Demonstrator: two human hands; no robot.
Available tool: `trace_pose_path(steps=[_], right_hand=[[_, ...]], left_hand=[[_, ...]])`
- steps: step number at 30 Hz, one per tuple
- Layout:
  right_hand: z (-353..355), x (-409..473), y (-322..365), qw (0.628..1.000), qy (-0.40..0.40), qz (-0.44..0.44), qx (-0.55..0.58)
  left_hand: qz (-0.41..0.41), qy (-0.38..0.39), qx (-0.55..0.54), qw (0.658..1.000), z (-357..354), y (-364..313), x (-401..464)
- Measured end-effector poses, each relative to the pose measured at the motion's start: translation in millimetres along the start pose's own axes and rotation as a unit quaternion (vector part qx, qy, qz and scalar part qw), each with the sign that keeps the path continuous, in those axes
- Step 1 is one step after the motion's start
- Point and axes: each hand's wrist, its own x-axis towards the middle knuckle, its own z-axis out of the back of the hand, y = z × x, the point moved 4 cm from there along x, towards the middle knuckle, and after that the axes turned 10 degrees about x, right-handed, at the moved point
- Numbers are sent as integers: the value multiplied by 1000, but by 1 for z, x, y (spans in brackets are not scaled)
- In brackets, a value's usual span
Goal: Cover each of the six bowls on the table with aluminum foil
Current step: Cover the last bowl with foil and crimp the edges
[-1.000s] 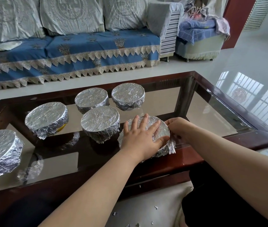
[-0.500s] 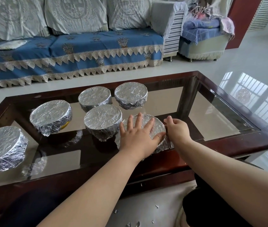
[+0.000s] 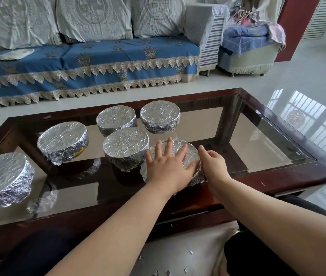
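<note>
L hand lay flat, fingers spread, atop the nearest foil-covered bowl at table's near edge; R hand, fingers curled, pressed foil at its 3 o'clock side. Five more wrapped bowls sat from 9 to 12 o'clock, w/ sofa beyond.

Six foil-covered bowls are seen on the glass worktop, which is framed in dark wood. The nearest bowl is pressed from above by the left hand, its fingers spread flat on the foil. The foil at this bowl's right side is touched by the right hand. A blue-covered sofa is seen beyond the worktop.
</note>
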Motion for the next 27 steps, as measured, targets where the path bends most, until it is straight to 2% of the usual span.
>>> trace_pose_path(steps=[8,12,15,17,18,19,20,21,22,23,25,26,27], right_hand=[[6,8,11,992,41,40,-113],[8,13,12,992,60,24,-107],[6,15,9,989,111,-20,-94],[-1,16,1,979,162,-75,-96],[-4,16,-4,974,182,-105,-86],[-6,19,-11,969,194,-135,-68],[-7,23,-17,966,195,-161,-48],[-7,25,-20,964,193,-182,-34],[-7,29,-23,961,190,-201,-23],[-7,30,-22,959,187,-213,-16],[-8,28,-19,955,191,-226,-3],[-8,26,-17,954,193,-231,-3],[-8,24,-15,954,190,-230,-4]], left_hand=[[-3,0,8,1000,0,0,2],[0,3,8,1000,-2,1,3],[-4,3,-15,1000,2,1,1],[3,-53,-85,995,11,9,2],[18,-125,-148,981,20,17,1],[53,-219,-228,947,31,30,-2],[106,-309,-307,894,42,47,-7],[175,-374,-370,832,47,68,-12],[256,-392,-426,774,49,88,-16],[336,-365,-489,717,40,113,-12],[468,-242,-604,599,17,146,-6],[497,-181,-649,547,5,152,-4],[498,-135,-682,518,-5,152,-3]])
